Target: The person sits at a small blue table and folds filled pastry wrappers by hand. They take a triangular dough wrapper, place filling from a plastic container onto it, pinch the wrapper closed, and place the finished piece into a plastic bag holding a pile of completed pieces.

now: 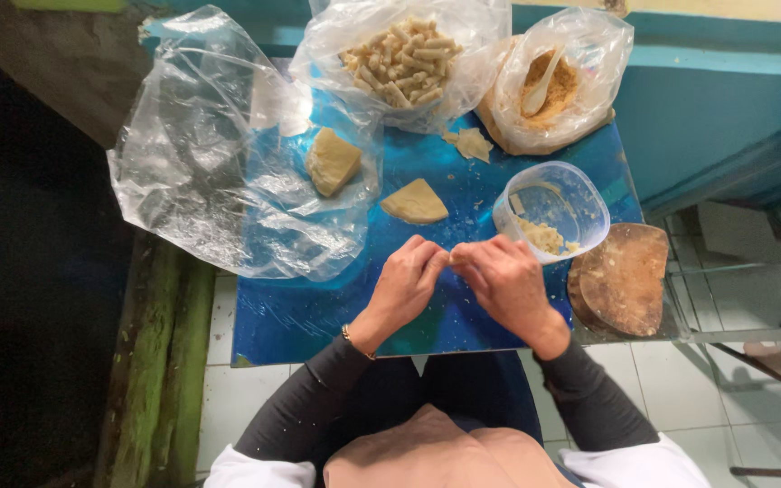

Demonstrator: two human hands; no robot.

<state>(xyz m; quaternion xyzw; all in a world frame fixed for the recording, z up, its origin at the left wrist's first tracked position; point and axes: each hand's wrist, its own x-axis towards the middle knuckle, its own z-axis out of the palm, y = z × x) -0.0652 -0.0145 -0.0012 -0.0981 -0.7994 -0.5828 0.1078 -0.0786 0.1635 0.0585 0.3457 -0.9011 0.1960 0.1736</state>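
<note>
My left hand [406, 282] and my right hand [503, 280] meet fingertip to fingertip over the blue table [318, 307], pinching something small and pale between them that the fingers mostly hide. Just beyond the hands lies a wedge of pale dough [416, 201]. A second, larger dough lump [332, 160] rests on a crumpled clear plastic bag [201, 154]. Right of my right hand stands a clear plastic tub [553, 203] with crumbly yellow filling in its bottom.
At the back, a clear bag of small rolled pieces [404, 59] and a bag of brown crumbs with a white spoon [549, 86]. A thin dough scrap [472, 143] lies between them. A round wooden board [624, 278] overhangs the table's right edge. Tiled floor below.
</note>
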